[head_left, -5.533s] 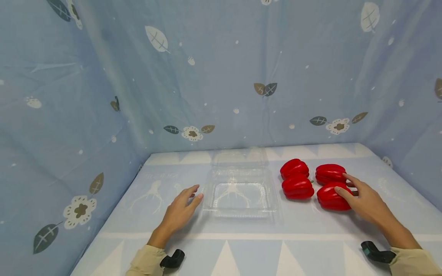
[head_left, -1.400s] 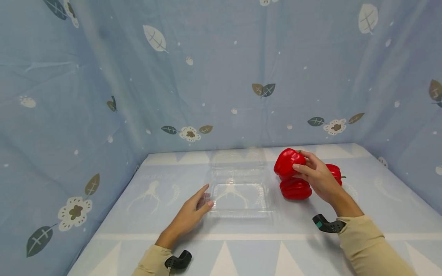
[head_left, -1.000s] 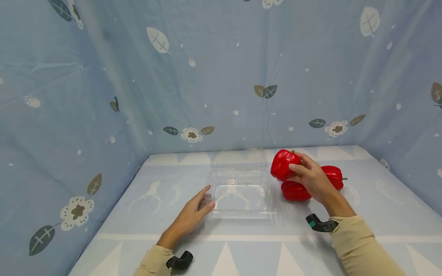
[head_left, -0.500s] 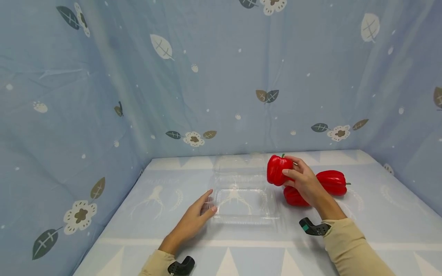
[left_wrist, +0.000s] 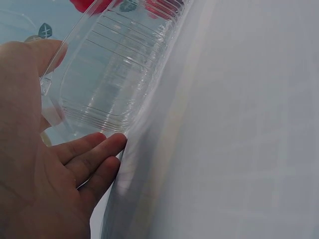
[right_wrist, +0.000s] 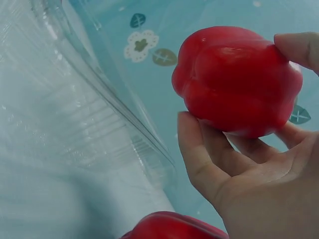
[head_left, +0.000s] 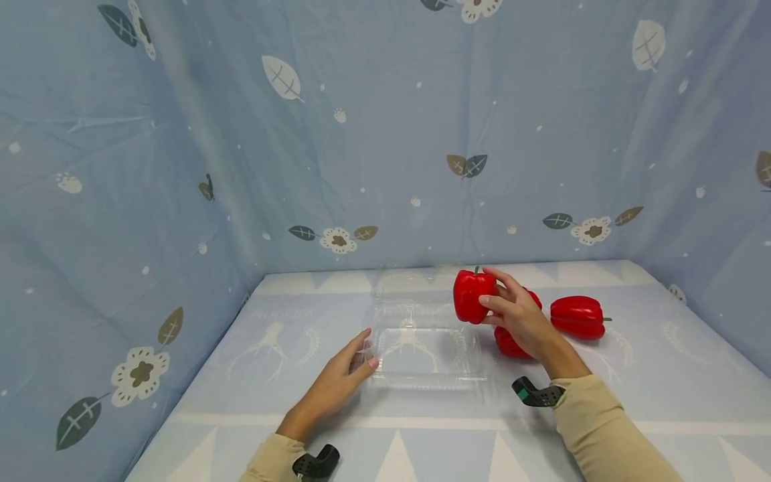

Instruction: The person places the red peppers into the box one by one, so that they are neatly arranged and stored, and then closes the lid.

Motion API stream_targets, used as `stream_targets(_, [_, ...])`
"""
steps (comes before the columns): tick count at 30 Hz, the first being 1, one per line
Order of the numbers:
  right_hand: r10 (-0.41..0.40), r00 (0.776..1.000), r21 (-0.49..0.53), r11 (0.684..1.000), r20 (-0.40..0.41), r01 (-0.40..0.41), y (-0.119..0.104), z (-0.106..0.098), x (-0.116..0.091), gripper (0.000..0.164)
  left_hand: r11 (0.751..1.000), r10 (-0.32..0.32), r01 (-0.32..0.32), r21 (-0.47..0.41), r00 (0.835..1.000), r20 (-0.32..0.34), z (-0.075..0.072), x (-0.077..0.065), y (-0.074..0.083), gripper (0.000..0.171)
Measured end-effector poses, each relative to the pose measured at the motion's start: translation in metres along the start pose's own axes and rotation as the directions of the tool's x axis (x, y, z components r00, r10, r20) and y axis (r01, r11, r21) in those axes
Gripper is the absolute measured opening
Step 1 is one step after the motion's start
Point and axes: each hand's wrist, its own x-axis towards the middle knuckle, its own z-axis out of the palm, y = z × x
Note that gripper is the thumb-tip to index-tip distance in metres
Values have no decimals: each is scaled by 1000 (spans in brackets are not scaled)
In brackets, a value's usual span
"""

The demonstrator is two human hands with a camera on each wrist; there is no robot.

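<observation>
My right hand (head_left: 519, 321) holds a red bell pepper (head_left: 472, 296) upright, stem up, between thumb and fingers. The pepper is above the table and overlaps the back right part of a clear plastic clamshell container (head_left: 421, 383). In the right wrist view the same bell pepper (right_wrist: 237, 82) fills the grip, with fingertips (right_wrist: 192, 132) along its side. My left hand (head_left: 334, 385) is at the container's left side. Seen from the left wrist, the thumb (left_wrist: 55, 52) lies at the container's rim, and relaxed fingers reach its lower wall (left_wrist: 107, 89).
Two more red bell peppers (head_left: 508, 343) lie right of the container, partly hidden behind my right hand. Another bell pepper (head_left: 578, 317) lies farther right. The container's lid (head_left: 415, 284) lies folded back behind it. Patterned cloth (head_left: 385, 134) walls the table's back and sides.
My right hand has lifted the nearer right-hand bell pepper and carried it left to the container, turning it upright. My left hand has moved slightly right to the container's side.
</observation>
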Motion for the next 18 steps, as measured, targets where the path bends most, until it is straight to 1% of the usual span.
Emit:
stream_targets(4, [17, 1000, 15, 1000, 11, -17, -1, 4, 2, 82, 1000, 3, -3, 6, 1000, -3, 0, 0, 0, 66])
stream_targets(7, [31, 999, -1, 1000, 26, -31, 0, 6, 3, 81, 1000, 6, -6, 10, 1000, -2, -1, 0, 0, 66])
stream_targets(11, [47, 997, -46, 998, 58, -44, 0, 8, 6, 82, 1000, 11, -11, 12, 1000, 0, -1, -1, 0, 66])
stream_targets(16, [77, 992, -132, 989, 97, -64, 0, 7, 10, 87, 1000, 19, -19, 13, 1000, 0, -1, -1, 0, 67])
stream_targets(18, [84, 990, -151, 986, 113, -66, -1, 6, 12, 87, 1000, 21, -21, 12, 1000, -1, -2, -2, 0, 67])
